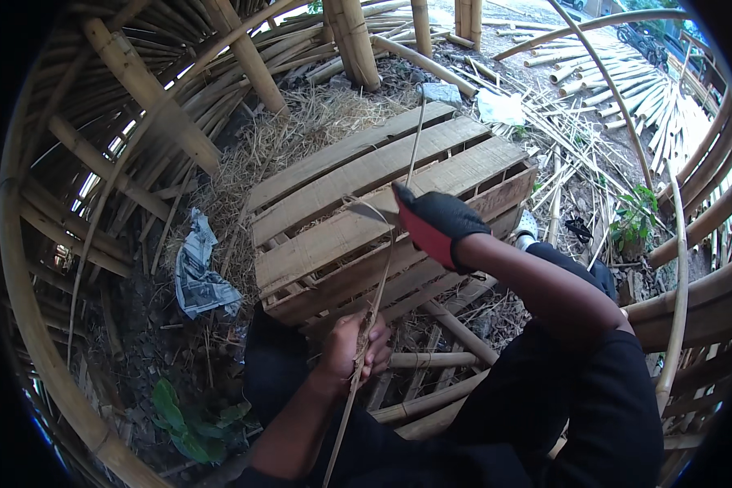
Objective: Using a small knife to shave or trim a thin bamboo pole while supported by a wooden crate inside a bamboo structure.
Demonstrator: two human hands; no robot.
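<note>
My bare left hand (356, 348) is closed around a thin bamboo strip (380, 281), which runs from the lower edge up past the front of a slatted wooden crate (333, 256). On my right hand (443, 224) is a black and red glove, with its fingers closed. A flat knife blade (372, 212) sticks out leftward from that fist, over the crate's top; its handle is hidden in the glove. The strip meets the blade there, and a thin curl bends over it. Beyond the glove, a thin length of strip (416, 138) rises toward the far side of the crate.
Bamboo poles (354, 49) stand at the back, and a curved bamboo frame (37, 325) arches at the left. Dry shavings (325, 110) cover the ground behind the crate. Crumpled newspaper (203, 272) lies left of it. Cut bamboo lengths (642, 89) spread at the far right.
</note>
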